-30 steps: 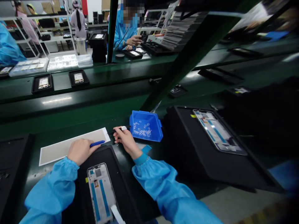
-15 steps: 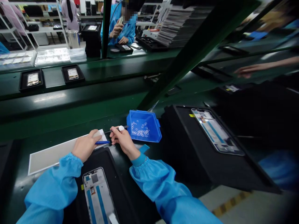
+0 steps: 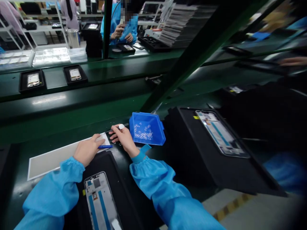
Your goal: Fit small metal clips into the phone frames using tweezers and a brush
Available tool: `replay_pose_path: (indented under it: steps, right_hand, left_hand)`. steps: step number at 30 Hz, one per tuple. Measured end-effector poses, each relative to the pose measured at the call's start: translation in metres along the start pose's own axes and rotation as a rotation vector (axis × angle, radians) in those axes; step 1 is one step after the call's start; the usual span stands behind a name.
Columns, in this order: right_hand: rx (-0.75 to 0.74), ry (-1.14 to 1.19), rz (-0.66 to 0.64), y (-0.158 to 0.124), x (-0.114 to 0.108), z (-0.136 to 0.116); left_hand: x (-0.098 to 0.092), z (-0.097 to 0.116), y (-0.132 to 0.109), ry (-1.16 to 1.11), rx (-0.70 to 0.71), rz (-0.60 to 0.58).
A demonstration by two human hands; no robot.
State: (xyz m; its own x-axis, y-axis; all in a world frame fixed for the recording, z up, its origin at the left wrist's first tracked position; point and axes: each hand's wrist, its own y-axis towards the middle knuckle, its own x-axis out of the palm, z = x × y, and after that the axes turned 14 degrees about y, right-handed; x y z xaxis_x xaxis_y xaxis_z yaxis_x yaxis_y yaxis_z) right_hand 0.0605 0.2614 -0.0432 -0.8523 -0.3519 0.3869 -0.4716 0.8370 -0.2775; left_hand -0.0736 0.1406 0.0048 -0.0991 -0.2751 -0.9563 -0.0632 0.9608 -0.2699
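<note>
A thin dark tool with a white band [image 3: 120,126] is pinched in the right hand [image 3: 122,138], its tip lying toward nine o'clock, over the near corner of a pale sheet [image 3: 55,158]. It is judged to be light and stiff, best held close to the white band so that the tip stays steady; a grip farther back would probably let it wander. A slim blue pen-like tool [image 3: 105,147] is grasped by the left hand [image 3: 86,150], which rests on the sheet's right end, the blue tip pointing toward three o'clock and lying just beside the right hand. The sheet itself looks thin and flexible, likely to slide on the smooth green bench [image 3: 72,118] unless pressed flat.

At three o'clock from the right hand, touching nothing of it, a blue bin [image 3: 157,135] holds many tiny pale ring-like parts [image 3: 144,132]; these are judged very light and easily scattered or lost, too small for bare fingers. At six o'clock from the hands a phone frame [image 3: 100,201] lies face up in a black tray [image 3: 124,191], probably rigid yet delicate. A second frame [image 3: 220,134] sits on a larger black tray [image 3: 192,153] at three o'clock, well apart. At twelve o'clock a co-worker's sleeve [image 3: 130,28] is seen across the line
</note>
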Motion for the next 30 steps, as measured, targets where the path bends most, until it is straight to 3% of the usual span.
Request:
replay_pose_path:
  steps: [11, 30]
  right_hand:
    - [-0.173, -0.215, 0.016, 0.0001, 0.0072, 0.0078]
    - [-0.177, -0.325, 0.023, 0.0008, 0.0088, 0.0065]
  left_hand:
    - [0.0004, 0.0012, 0.0004, 0.035, 0.005, -0.032]
    - [-0.0017, 0.0008, -0.0006, 0.067, 0.017, -0.048]
